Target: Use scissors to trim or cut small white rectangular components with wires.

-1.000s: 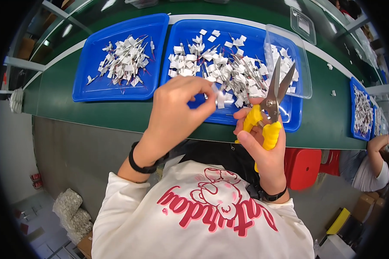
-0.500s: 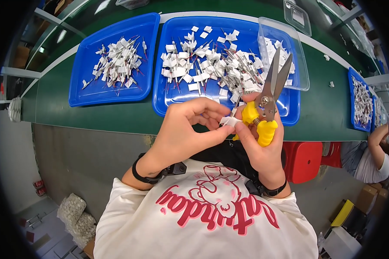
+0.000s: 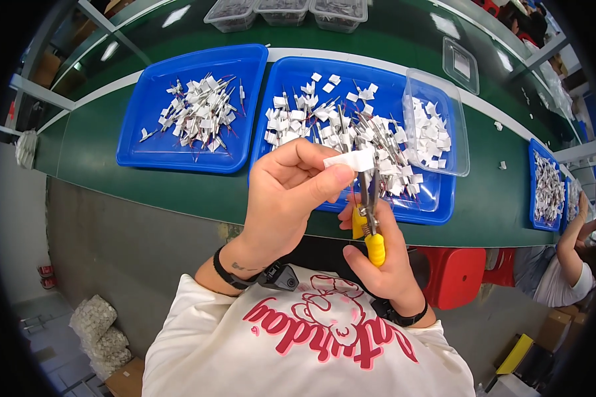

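Observation:
Pinched between the thumb and fingers of my left hand is a white label strip, held out flat above the middle tray. My right hand grips a pair of yellow-handled snips, blades pointing away from me. Their metal blades meet the right end of the strip; I cannot tell whether they are closed on it. Thin wired parts with white flags fill the middle blue tray beyond my hands. Whatever else the left fingers hold behind the strip is hidden.
A left blue tray carries a pile of similar flagged parts. A clear plastic box with white pieces rests on the middle tray's right side. Clear tubs stand at the back. A red stool and a co-worker's arm are to the right.
My left hand has lifted the white strip up and away from me. The snips, earlier tilted aside in my right hand, have turned so the blades reach the strip. The view has shifted slightly.

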A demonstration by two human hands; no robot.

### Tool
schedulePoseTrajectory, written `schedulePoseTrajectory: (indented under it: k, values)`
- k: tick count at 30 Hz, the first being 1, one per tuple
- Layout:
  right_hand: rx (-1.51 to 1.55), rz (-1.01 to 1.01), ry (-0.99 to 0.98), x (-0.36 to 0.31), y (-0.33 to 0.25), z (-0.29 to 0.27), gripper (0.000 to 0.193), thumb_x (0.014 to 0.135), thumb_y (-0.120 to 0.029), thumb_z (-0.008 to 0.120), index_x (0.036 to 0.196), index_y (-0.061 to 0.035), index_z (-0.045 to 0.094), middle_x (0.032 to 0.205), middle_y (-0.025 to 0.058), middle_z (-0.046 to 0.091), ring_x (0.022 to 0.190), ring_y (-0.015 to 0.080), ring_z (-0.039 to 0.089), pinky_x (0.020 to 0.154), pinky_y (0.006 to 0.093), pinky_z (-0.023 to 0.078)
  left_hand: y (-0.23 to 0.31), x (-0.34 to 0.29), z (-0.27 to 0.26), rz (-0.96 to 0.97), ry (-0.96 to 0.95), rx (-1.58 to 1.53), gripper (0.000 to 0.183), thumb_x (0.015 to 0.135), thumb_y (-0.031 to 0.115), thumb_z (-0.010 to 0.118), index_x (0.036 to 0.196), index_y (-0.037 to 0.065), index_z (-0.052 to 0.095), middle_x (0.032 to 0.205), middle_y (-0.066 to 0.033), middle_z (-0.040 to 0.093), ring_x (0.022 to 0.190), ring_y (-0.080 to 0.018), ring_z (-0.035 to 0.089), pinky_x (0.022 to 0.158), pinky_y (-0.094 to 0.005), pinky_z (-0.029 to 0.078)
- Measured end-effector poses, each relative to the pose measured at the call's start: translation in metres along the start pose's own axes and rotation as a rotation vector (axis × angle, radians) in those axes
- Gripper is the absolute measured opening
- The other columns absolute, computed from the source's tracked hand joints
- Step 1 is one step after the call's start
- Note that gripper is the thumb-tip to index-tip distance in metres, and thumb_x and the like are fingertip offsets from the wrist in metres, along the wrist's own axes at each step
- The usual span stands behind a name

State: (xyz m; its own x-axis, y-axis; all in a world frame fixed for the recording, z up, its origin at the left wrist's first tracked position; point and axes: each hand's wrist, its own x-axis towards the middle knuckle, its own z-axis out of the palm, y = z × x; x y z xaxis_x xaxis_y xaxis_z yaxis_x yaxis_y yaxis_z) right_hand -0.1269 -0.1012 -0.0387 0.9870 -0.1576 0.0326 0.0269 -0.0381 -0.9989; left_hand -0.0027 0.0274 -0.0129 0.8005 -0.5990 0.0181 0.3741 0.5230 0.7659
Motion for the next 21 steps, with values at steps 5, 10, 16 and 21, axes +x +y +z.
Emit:
schedulePoseTrajectory:
  k: [5, 10, 16, 21]
  values:
    - [-0.178, -0.066, 0.044, 0.001, -0.001, 0.001, 0.058, 0.073, 0.002, 0.059, 0.128, -0.0015, 0.041, 0.103, 0.0179, 0.058, 0.093, 0.0278, 0.06, 0.085, 0.0356, 0.047, -0.007, 0.001, 0.006, 0.049, -0.024, -0.013, 0.011, 0.084, 0.001, 0.068, 0.088, -0.002, 0.059, 0.091, -0.0105, 0.065, 0.076, -0.011, 0.062, 0.065, -0.0238, 0.051]
    - [-0.214, -0.099, 0.105, 0.003, -0.001, 0.004, 0.053, 0.075, 0.003, 0.06, 0.125, -0.0011, 0.043, 0.096, 0.0176, 0.059, 0.084, 0.0286, 0.062, 0.077, 0.0354, 0.049, -0.013, 0.0, 0.01, 0.184, -0.03, 0.077, 0.009, 0.083, -0.006, 0.067, 0.086, -0.003, 0.059, 0.087, -0.0102, 0.063, 0.077, -0.0123, 0.064, 0.067, -0.0242, 0.053]
    - [-0.289, -0.08, 0.146, 0.002, -0.003, 0.004, 0.048, 0.076, 0.004, 0.061, 0.121, -0.0011, 0.045, 0.089, 0.016, 0.059, 0.077, 0.0281, 0.061, 0.07, 0.0348, 0.048, -0.017, 0.001, 0.008, 0.244, -0.031, 0.164, 0.008, 0.082, -0.007, 0.067, 0.084, -0.005, 0.059, 0.086, -0.01, 0.063, 0.077, -0.0119, 0.064, 0.069, -0.0223, 0.054]
    - [-0.293, -0.064, 0.145, 0.001, -0.005, 0.003, 0.048, 0.076, 0.004, 0.062, 0.121, -0.001, 0.045, 0.089, 0.016, 0.058, 0.077, 0.029, 0.061, 0.071, 0.0352, 0.048, -0.016, 0.001, 0.01, 0.274, -0.019, 0.215, 0.007, 0.082, -0.008, 0.067, 0.085, -0.005, 0.061, 0.086, -0.0101, 0.063, 0.077, -0.0118, 0.064, 0.068, -0.0217, 0.054]
